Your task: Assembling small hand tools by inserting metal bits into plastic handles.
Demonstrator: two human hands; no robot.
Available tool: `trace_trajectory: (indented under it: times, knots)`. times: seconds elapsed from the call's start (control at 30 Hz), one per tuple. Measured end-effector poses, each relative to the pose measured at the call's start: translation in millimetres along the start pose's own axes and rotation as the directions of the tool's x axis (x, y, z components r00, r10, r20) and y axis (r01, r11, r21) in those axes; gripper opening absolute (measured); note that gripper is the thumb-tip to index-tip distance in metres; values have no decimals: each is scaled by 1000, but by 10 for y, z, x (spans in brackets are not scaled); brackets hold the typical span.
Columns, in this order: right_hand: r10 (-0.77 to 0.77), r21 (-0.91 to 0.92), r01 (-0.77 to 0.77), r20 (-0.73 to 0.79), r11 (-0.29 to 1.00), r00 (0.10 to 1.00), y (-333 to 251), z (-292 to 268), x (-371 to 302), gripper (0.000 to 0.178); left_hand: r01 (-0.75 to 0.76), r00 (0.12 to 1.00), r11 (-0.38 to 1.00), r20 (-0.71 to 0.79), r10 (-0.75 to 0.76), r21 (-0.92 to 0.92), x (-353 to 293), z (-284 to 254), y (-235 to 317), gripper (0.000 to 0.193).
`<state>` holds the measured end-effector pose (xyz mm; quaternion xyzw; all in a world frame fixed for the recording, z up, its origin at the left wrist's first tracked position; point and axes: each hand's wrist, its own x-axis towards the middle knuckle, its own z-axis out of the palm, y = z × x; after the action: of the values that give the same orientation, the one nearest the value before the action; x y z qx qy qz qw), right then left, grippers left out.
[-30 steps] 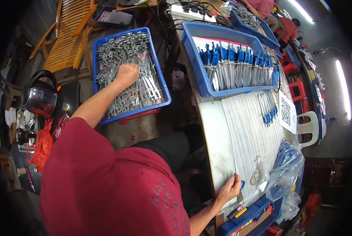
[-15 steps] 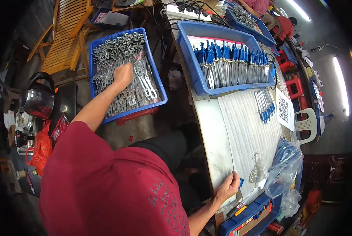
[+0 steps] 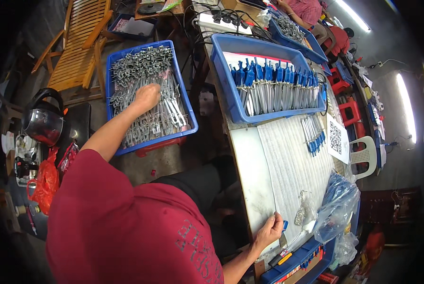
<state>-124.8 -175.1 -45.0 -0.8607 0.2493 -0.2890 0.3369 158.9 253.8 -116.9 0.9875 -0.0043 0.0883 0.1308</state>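
My left hand (image 3: 147, 97) is curled closed over the heap of slim metal parts (image 3: 143, 59) in a blue bin (image 3: 193, 124) on the left. Its fingertips are hidden, so what they grip, if anything, does not show. My right hand (image 3: 269, 229) rests at the table's near edge, thumb and fingers pinched on a small blue plastic piece (image 3: 285, 226). Beyond it, several metal rods with blue ends (image 3: 313, 135) lie in a row on a white foam sheet (image 3: 287, 161).
A blue bin (image 3: 250, 118) of blue-headed metal rods (image 3: 276, 87) stands farther back on the table. Near my right hand lie clear bags (image 3: 335, 208), a yellow-and-black handled tool (image 3: 285, 258) and another blue tray (image 3: 292, 265). A power strip (image 3: 224, 22) sits at the back.
My left hand has shifted slightly down within the bin of metal parts. My right hand keeps its pinch on the blue piece; the whole view has shifted a little.
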Motion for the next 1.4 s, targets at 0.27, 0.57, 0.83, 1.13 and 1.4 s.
trace_trajectory:
  times: [0.27, 0.57, 0.83, 1.13, 1.4]
  knots:
    - [57, 67, -61, 54, 996, 997, -105, -6, 0, 20, -67, 991, 982, -129, 44, -177, -34, -185, -326, 14]
    - [53, 103, -57, 43, 993, 998, -58, -4, -1, 22, -63, 998, 952, -38, 54, -301, 16, -319, -650, 12]
    - [47, 48, -50, 45, 998, 998, -88, 1, 3, 22, -126, 991, 977, 23, 132, -171, 64, -237, -595, 11]
    - [47, 40, -49, 52, 998, 998, -59, -7, 8, 22, -13, 997, 974, -75, -4, -228, 77, -282, -864, 12]
    - [42, 26, -44, 60, 999, 997, -55, -13, 15, 23, 10, 999, 960, 44, 3, -279, 122, -262, -1054, 12]
